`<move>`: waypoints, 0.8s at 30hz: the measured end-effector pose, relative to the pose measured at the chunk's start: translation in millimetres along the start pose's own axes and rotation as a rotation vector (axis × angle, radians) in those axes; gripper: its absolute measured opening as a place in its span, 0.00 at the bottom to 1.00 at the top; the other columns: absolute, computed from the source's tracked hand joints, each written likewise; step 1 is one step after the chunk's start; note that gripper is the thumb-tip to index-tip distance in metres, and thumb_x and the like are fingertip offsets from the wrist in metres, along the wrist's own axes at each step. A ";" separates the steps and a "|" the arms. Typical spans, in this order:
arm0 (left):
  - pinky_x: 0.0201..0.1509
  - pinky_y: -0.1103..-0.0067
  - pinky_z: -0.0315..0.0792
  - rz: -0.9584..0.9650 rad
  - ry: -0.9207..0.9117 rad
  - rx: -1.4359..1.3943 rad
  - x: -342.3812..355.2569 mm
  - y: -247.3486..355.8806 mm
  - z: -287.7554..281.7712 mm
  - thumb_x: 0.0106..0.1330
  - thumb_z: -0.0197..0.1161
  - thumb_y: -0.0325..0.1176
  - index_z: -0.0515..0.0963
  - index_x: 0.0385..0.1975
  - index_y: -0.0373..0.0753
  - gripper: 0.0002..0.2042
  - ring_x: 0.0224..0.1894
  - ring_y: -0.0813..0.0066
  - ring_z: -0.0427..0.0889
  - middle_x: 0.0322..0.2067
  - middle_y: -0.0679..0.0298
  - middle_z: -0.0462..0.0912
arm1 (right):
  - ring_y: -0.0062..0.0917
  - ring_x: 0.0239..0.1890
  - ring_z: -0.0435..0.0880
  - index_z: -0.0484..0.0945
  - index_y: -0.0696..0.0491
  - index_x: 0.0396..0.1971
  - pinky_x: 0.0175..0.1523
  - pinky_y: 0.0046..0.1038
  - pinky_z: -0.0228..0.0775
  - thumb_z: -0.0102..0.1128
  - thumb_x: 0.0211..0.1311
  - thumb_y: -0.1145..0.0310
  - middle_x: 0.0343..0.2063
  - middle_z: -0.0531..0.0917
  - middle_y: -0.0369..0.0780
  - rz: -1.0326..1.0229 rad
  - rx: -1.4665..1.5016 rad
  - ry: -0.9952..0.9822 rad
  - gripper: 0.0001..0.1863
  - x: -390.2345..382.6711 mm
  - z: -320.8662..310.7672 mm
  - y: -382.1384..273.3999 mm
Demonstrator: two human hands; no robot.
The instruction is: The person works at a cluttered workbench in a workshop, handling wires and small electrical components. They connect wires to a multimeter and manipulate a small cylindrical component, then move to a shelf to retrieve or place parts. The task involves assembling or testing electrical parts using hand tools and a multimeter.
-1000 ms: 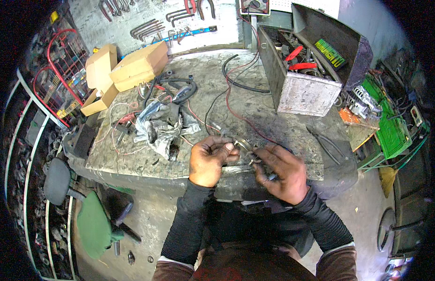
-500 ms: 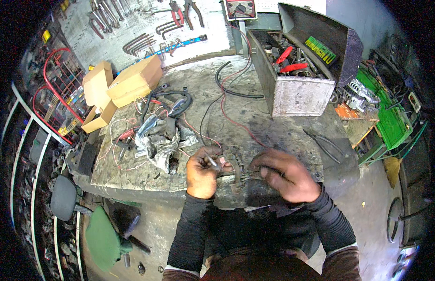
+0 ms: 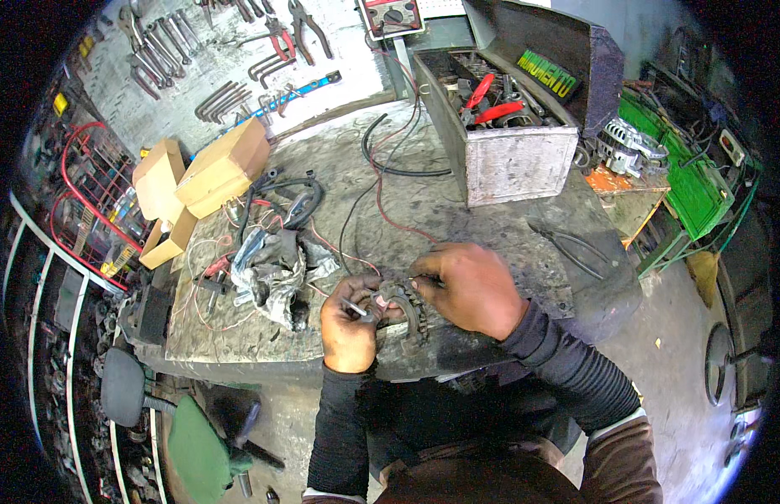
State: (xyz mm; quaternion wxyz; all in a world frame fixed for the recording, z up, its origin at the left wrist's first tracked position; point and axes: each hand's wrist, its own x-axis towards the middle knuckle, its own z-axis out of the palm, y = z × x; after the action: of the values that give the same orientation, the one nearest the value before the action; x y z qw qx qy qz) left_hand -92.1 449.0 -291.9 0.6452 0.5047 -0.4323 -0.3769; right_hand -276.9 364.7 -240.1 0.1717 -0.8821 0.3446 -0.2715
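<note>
Over the front of the workbench, my left hand (image 3: 350, 329) is closed round a dark, curved metal part (image 3: 415, 317) with a ridged outer edge. A short, pale metal rod (image 3: 354, 307) pokes out between its fingers, and a small pinkish piece (image 3: 382, 300) shows beside the fingertips. My right hand (image 3: 476, 287) bends over the upper end of the curved part. Its thumb and fingers are drawn together there; whatever they pinch is too small to make out. A crumpled grey rag (image 3: 281, 273) lies left of my left hand.
Pliers (image 3: 568, 248) lie to the right on the workbench (image 3: 499, 227). An open metal toolbox (image 3: 520, 164) stands behind, with red-handled tools inside. Cardboard boxes (image 3: 224, 168) and a dark cable bundle (image 3: 302, 197) occupy the left. Thin red and black leads run from a multimeter (image 3: 392, 17).
My right hand has come left and inward, its fingers now at the curved part. My left hand still holds that part, now turned more upward. The whole view has shifted slightly.
</note>
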 end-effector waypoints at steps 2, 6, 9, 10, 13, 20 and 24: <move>0.41 0.75 0.84 0.002 -0.002 0.000 -0.7 0.2 0.3 0.61 0.58 0.11 0.76 0.46 0.30 0.14 0.37 0.70 0.85 0.39 0.59 0.84 | 0.45 0.38 0.85 0.87 0.49 0.35 0.42 0.44 0.76 0.68 0.55 0.64 0.33 0.86 0.45 0.004 -0.017 -0.025 0.09 2.4 0.5 -1.0; 0.40 0.75 0.84 0.013 0.005 0.007 -0.8 -3.1 -2.8 0.62 0.59 0.12 0.76 0.46 0.30 0.14 0.36 0.70 0.86 0.38 0.59 0.85 | 0.44 0.38 0.85 0.87 0.49 0.35 0.41 0.44 0.77 0.68 0.54 0.64 0.33 0.86 0.44 -0.016 -0.046 -0.034 0.09 6.1 0.4 -6.5; 0.40 0.75 0.84 0.002 0.009 -0.009 0.6 -4.1 -0.3 0.61 0.58 0.12 0.76 0.46 0.30 0.14 0.36 0.71 0.86 0.38 0.58 0.85 | 0.44 0.38 0.86 0.87 0.48 0.35 0.40 0.44 0.77 0.68 0.54 0.63 0.33 0.86 0.43 -0.030 -0.089 -0.057 0.10 7.9 -1.8 -6.9; 0.39 0.75 0.84 0.015 0.007 -0.015 1.1 -7.0 -0.3 0.61 0.58 0.12 0.76 0.45 0.30 0.13 0.36 0.70 0.86 0.35 0.60 0.84 | 0.43 0.38 0.86 0.87 0.48 0.35 0.40 0.43 0.78 0.69 0.54 0.63 0.34 0.86 0.43 -0.031 -0.107 -0.068 0.10 8.1 -3.1 -6.4; 0.38 0.73 0.84 -0.036 0.031 -0.036 2.5 -7.2 2.5 0.61 0.58 0.12 0.76 0.43 0.30 0.12 0.32 0.71 0.84 0.32 0.63 0.82 | 0.42 0.38 0.86 0.86 0.48 0.35 0.39 0.42 0.79 0.69 0.53 0.61 0.35 0.86 0.43 -0.053 -0.191 -0.093 0.11 9.8 -0.3 -1.8; 0.39 0.75 0.84 0.081 0.024 0.096 -4.4 1.4 1.8 0.64 0.54 0.12 0.75 0.44 0.29 0.11 0.33 0.71 0.85 0.35 0.58 0.83 | 0.37 0.39 0.87 0.86 0.49 0.36 0.38 0.41 0.79 0.69 0.52 0.58 0.36 0.85 0.38 -0.114 -0.197 -0.158 0.14 12.9 -5.7 -15.5; 0.39 0.75 0.84 0.003 0.026 -0.089 -2.1 -3.9 -1.4 0.63 0.53 0.11 0.76 0.43 0.30 0.12 0.34 0.73 0.84 0.34 0.60 0.82 | 0.40 0.36 0.88 0.85 0.50 0.31 0.38 0.44 0.79 0.69 0.55 0.54 0.32 0.86 0.41 -0.182 -0.158 -0.067 0.14 10.4 -1.2 -15.5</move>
State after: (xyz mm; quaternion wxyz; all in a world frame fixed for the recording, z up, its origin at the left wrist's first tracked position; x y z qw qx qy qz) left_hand -91.6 450.6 -296.2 0.6731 0.4798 -0.4075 -0.3882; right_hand -263.3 368.1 -227.8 0.0878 -0.9291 0.2776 -0.2282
